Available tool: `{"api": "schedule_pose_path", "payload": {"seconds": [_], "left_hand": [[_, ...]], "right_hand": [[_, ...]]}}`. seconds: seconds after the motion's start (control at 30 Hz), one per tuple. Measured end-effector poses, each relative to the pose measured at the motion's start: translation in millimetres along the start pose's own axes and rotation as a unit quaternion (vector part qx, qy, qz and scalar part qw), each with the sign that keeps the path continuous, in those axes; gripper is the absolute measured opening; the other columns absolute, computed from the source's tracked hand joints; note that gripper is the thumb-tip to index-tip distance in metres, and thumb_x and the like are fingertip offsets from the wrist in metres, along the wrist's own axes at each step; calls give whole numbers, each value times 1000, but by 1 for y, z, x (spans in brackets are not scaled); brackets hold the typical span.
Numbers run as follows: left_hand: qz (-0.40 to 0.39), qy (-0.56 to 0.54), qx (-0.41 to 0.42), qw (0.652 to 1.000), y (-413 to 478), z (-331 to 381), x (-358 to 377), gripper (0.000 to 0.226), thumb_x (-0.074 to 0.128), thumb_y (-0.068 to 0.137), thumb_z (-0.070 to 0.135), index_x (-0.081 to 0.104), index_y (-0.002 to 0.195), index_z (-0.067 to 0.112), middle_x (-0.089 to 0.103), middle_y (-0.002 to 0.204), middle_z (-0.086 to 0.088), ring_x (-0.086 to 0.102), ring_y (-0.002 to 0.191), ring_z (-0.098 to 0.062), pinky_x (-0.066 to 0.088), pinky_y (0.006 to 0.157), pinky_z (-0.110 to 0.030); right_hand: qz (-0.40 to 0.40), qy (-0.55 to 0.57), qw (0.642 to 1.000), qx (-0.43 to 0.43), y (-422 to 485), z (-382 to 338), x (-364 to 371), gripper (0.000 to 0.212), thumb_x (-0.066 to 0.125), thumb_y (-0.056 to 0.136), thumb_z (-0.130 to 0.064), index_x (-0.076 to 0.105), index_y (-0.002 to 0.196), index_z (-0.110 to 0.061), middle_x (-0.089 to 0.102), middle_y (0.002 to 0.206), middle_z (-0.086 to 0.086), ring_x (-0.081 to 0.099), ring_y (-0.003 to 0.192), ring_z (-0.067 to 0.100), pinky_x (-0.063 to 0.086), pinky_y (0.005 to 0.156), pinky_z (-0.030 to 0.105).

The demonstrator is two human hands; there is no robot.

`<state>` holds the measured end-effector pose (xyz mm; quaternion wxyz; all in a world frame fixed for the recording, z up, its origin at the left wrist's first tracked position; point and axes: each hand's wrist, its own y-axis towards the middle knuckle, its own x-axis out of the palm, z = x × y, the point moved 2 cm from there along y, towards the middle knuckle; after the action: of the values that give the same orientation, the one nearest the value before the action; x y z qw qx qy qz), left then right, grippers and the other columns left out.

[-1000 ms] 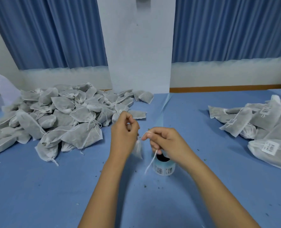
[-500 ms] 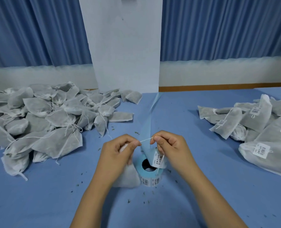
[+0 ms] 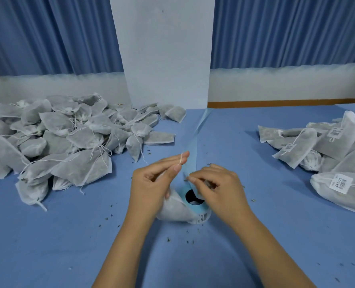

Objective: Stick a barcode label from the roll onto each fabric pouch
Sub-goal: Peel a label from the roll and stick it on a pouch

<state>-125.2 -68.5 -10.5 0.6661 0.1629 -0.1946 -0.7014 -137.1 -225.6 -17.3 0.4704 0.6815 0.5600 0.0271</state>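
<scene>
My left hand [image 3: 151,183] grips one pouch [image 3: 172,210] — its string [image 3: 181,160] lies over my fingertips. My right hand [image 3: 218,190] pinches the blue strip [image 3: 191,163] that comes up off the roll [image 3: 204,216]. The roll stands on the blue table [image 3: 68,235] at 12 o'clock, right by the pouch. Plain pouches [image 3: 68,138] are heaped at 10 o'clock — labelled pouches [image 3: 328,154] lie at 2 o'clock.
</scene>
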Motion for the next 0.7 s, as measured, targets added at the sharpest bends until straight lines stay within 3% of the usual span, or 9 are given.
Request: {"api": "schedule_pose_path", "payload": {"seconds": [0.07,0.13,0.2,0.33,0.47,0.57,0.7], "left_hand": [[-9,111,27,993,2,-3,-2,24,70,86,3,78,94,25,73,104,17,70,92,-2,51,80,-13],[-53,213,56,974,2,-6,-3,25,71,85,4,75,99,24,71,106,18,66,103,2,51,91,-17],[-100,242,57,963,3,-7,-6,20,72,84,7,77,98,20,73,104,15,67,101,2,52,90,-19],[-136,197,18,971,2,-4,-6,14,75,81,6,79,81,20,76,87,12,70,86,-4,51,79,-17],[-189,188,22,963,-2,-1,4,11,77,81,9,75,74,18,69,80,10,65,77,-8,45,73,-15],[-133,164,35,977,-1,-1,3,6,75,79,15,75,74,17,64,86,9,62,78,-8,44,72,-17],[-73,144,43,986,0,-1,2,5,74,80,18,75,75,19,65,86,11,60,72,-5,43,66,-15]], "right_hand": [[-15,-67,993,-92,-1,-7,1,12,65,86,-20,74,77,-19,55,63,-21,39,62,1,39,53,23],[-13,-98,985,-141,-3,-8,-2,11,64,86,-18,73,79,-19,60,65,-13,44,62,10,43,48,30],[8,-100,983,-154,-3,-7,-6,11,65,86,-15,74,81,-17,62,66,-9,48,63,13,44,48,32],[85,-83,985,-129,1,-2,-18,9,69,83,-10,74,76,-13,66,69,-8,51,63,15,44,51,30],[108,5,994,-31,1,-1,-16,9,69,82,-13,75,74,-11,66,66,-6,51,63,14,41,55,27],[70,87,991,78,1,6,-10,9,71,82,-9,74,74,-13,65,66,-11,53,65,17,40,59,29],[28,115,986,114,0,9,-5,13,70,83,-12,73,73,-19,63,64,-16,53,64,15,37,61,19]]}}
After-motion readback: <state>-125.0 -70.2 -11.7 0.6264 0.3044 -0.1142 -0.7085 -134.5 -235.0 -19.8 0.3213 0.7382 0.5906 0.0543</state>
